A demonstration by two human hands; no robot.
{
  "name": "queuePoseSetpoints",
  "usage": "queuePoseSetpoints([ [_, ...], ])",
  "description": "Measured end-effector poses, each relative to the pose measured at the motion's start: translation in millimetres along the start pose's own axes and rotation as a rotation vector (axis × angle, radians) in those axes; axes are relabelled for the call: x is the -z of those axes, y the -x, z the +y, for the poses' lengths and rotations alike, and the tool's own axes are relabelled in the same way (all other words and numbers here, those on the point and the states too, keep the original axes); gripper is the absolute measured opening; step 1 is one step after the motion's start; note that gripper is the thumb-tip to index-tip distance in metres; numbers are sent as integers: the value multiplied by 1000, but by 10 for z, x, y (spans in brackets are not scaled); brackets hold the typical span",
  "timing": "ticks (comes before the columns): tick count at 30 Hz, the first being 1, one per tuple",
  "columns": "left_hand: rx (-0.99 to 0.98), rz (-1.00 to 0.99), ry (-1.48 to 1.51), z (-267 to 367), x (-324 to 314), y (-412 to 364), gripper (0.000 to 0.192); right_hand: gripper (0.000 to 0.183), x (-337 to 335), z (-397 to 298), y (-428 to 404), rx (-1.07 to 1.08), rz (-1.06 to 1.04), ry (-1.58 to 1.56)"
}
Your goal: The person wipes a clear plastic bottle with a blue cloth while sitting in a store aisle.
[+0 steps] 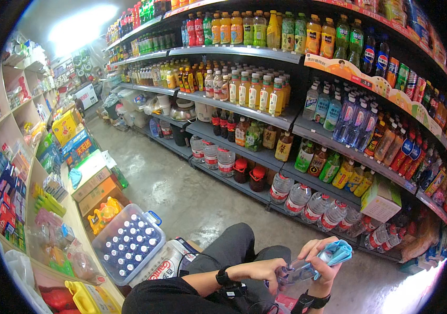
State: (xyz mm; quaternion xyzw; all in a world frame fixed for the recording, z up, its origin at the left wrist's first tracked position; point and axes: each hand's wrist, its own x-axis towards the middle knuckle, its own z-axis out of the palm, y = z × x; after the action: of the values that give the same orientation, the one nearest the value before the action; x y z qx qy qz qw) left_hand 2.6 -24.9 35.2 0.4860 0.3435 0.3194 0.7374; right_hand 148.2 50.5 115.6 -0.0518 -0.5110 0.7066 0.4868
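My left hand (267, 271) grips the lower part of a clear plastic drink bottle (301, 271), which I hold tilted over my lap. The bottle has a purple-tinted label, partly covered by my fingers. A folded light-blue cloth (340, 251) is in my right hand (322, 262), wrapped about the white-capped end of the bottle. To the left of my legs stands a clear plastic tub (156, 232) with blue handles. Upright bottles with white caps (131, 245) fill it in rows.
Shelves (243, 152) of bottled drinks run along the right, with large water bottles (298, 198) at the bottom. Cardboard boxes (91, 188) line the left, beside shelves of packaged goods. A grey concrete floor (160, 172) lies between. Yellow jugs (93, 298) stand at lower left.
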Motion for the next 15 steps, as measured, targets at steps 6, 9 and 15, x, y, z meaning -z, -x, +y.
queuePoseSetpoints([
  [6, -13, 2, -13, 51, 12, 22, 51, 33, -19, -5, -3, 12, -6, 4],
  [9, -9, 4, -43, 56, -3, 13, 51, 32, 8, 1, -8, 10, -25, 12],
  [15, 5, 17, -50, 19, 23, 24, 55, 30, -43, -15, -4, 19, -28, 1],
])
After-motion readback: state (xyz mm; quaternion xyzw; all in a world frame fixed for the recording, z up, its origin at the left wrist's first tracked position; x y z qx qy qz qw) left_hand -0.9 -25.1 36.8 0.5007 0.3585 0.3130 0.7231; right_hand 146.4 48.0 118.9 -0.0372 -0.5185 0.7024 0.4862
